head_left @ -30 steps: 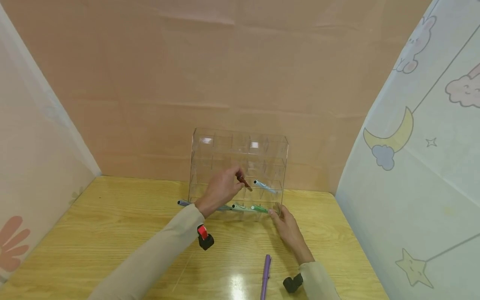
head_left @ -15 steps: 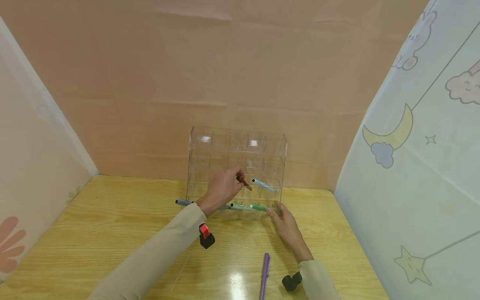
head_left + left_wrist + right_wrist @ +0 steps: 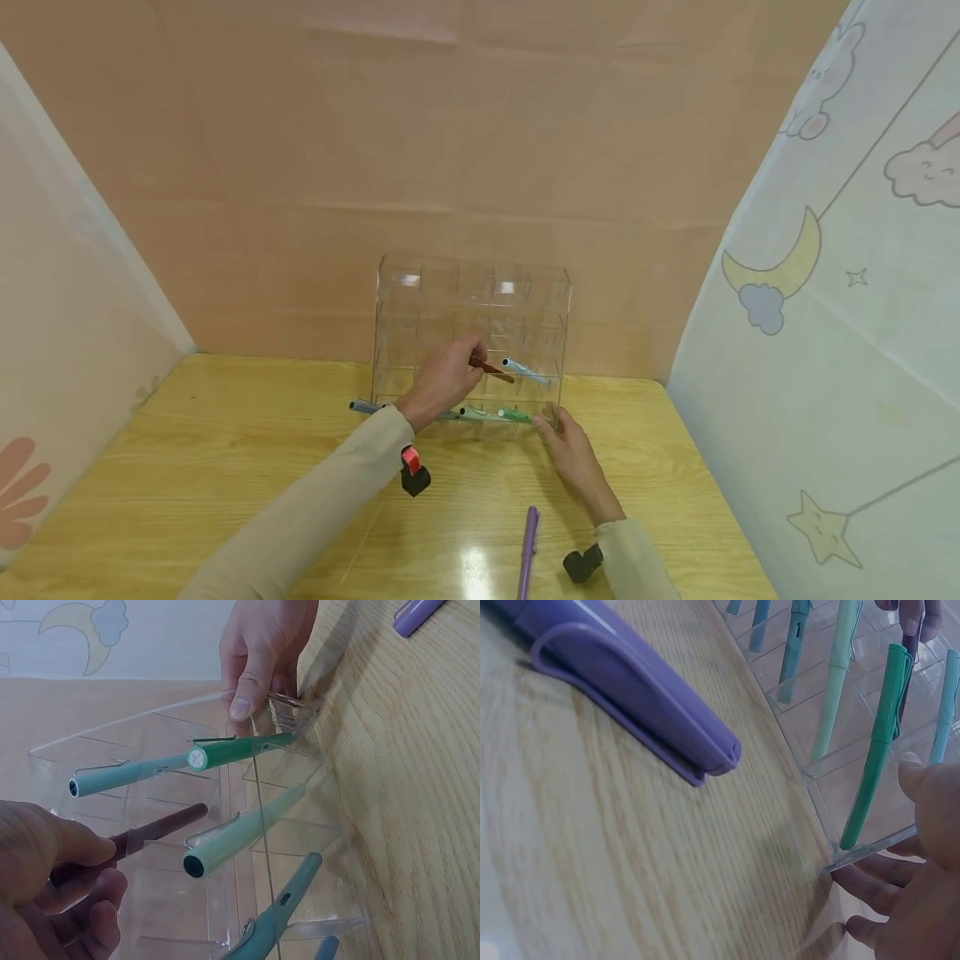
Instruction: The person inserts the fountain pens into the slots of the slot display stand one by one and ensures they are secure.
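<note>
A clear acrylic pen rack (image 3: 472, 305) with rows of compartments stands on the table against the back wall. My left hand (image 3: 444, 377) pinches a dark red-brown pen (image 3: 497, 372) between thumb and fingers; in the left wrist view its far end reaches into a compartment one row above the lowest. To its right a light blue pen (image 3: 527, 370) leans in the same row. Along the lowest row lean a green pen (image 3: 225, 754), a pale green pen (image 3: 244, 831), a teal pen (image 3: 283, 904) and bluish ones. My right hand (image 3: 576, 457) grips the rack's lower right corner, thumb in front.
A purple pen (image 3: 528, 546) lies on the wooden table (image 3: 262, 450) in front of the rack, left of my right wrist. A brown sheet (image 3: 465, 167) hangs behind; patterned sheets (image 3: 840, 333) stand at both sides.
The red-brown pen has swung to a flatter slant, its far end moving right toward the light blue pen. My right hand keeps its grip on the rack. The head view has shifted slightly.
</note>
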### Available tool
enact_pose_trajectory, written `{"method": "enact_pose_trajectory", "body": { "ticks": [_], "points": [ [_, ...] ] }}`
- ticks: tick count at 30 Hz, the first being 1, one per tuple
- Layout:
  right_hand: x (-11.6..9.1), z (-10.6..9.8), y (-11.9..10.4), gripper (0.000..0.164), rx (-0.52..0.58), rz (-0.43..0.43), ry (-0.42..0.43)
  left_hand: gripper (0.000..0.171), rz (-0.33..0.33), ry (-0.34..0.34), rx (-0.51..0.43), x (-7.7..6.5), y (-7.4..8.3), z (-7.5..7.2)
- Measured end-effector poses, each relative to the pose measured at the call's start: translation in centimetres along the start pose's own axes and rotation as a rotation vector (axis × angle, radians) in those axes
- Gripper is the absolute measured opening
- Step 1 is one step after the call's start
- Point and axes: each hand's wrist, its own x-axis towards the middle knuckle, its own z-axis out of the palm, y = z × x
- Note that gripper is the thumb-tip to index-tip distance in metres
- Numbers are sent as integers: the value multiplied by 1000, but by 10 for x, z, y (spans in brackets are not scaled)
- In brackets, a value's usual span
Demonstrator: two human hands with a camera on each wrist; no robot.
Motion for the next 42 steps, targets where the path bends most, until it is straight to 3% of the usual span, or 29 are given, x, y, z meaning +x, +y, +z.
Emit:
{"method": "enact_pose_trajectory", "body": {
  "ticks": [8, 14, 27, 42],
  "points": [
    [-1, 1, -1, 86, -11, -2, -6, 14, -11, -20, 19, -1, 0, -1],
    [-4, -1, -1, 87, -1, 4, -11, 23, -42, -23, 28, -3, 4, -7],
    [-4, -1, -2, 78, 1, 0, -15, 17, -54, 11, 63, -6, 3, -13],
    [-4, -1, -2, 75, 0, 2, -1, 24, -59, -2, 44, -9, 3, -15]
  ]
}}
